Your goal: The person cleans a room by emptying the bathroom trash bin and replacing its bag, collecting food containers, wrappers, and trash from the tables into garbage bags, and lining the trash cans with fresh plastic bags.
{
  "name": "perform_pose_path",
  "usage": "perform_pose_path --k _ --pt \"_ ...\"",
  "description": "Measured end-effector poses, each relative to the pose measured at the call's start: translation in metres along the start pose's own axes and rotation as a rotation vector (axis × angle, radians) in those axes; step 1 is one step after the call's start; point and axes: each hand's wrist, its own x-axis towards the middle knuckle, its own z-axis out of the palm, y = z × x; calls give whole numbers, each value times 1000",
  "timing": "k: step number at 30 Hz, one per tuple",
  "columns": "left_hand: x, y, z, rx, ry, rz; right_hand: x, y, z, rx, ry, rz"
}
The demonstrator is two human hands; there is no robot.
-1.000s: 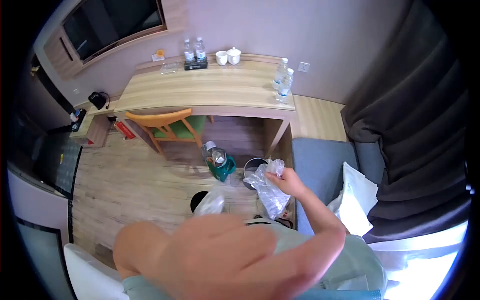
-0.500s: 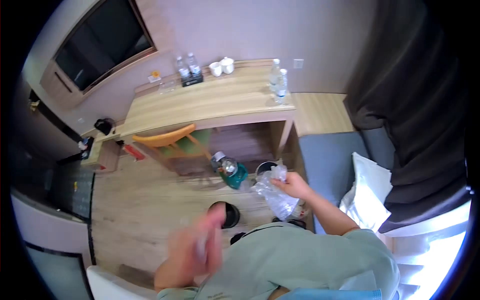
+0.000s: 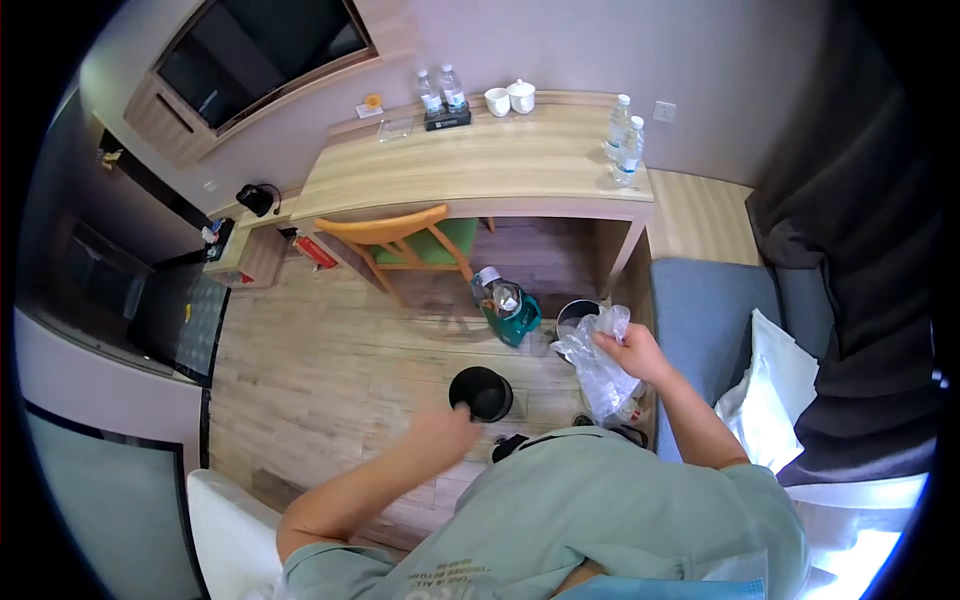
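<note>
My right hand [image 3: 637, 352] is closed on a crumpled clear plastic bag [image 3: 602, 375], which hangs below the fingers. My left hand [image 3: 445, 440] is smeared by motion near the black bin [image 3: 481, 396], so its fingers are hard to make out. That bin stands on the floor with its mouth facing up. Behind the plastic bag, a second round bin [image 3: 577, 312] is partly hidden. To its left, a green bag [image 3: 517, 328] with clear plastic bottles [image 3: 497, 293] in it sits on the floor.
A wooden chair [image 3: 400, 228] is tucked under the desk [image 3: 480, 160]. Water bottles [image 3: 627, 150] and white cups [image 3: 510, 98] stand on the desk. At right is a grey cushioned bench [image 3: 705, 310] with white pillows [image 3: 775, 385]. A red fire extinguisher [image 3: 315, 252] lies at left.
My left hand has moved forward and slightly right, towards the black bin. My right hand still holds the plastic bag. The whole view has shifted, with the room appearing further right.
</note>
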Motion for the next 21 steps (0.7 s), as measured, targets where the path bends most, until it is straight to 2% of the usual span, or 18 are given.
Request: perform_pose_path --k 1,5,6,8,9,11,13,15,17,19,21 --pt "2 7 3 2 -4 19 0 0 -3 -5 5 8" --pt "10 36 6 -463 -310 90 11 -7 -5 63 44 -18" --pt "18 23 17 -742 -15 183 13 -10 -5 184 16 25" --pt "39 1 7 -1116 355 107 15 -21 -6 250 -30 34" --pt "49 -7 -12 -1216 411 -61 17 -25 -5 316 -80 38" --pt "77 -4 -29 -1264 810 -131 20 -28 0 331 -150 50" --pt "100 5 -45 -1234 754 -175 20 -42 8 354 -292 -74" --pt "111 8 -48 -1205 704 -217 23 -44 14 291 -299 -99" --pt "122 4 -40 -1344 566 -170 24 -51 13 474 -290 -111" --pt "117 6 -41 -1400 640 -137 26 -50 10 540 -240 -88" --pt "104 5 -47 -1499 364 -263 31 -46 10 639 -80 -23"
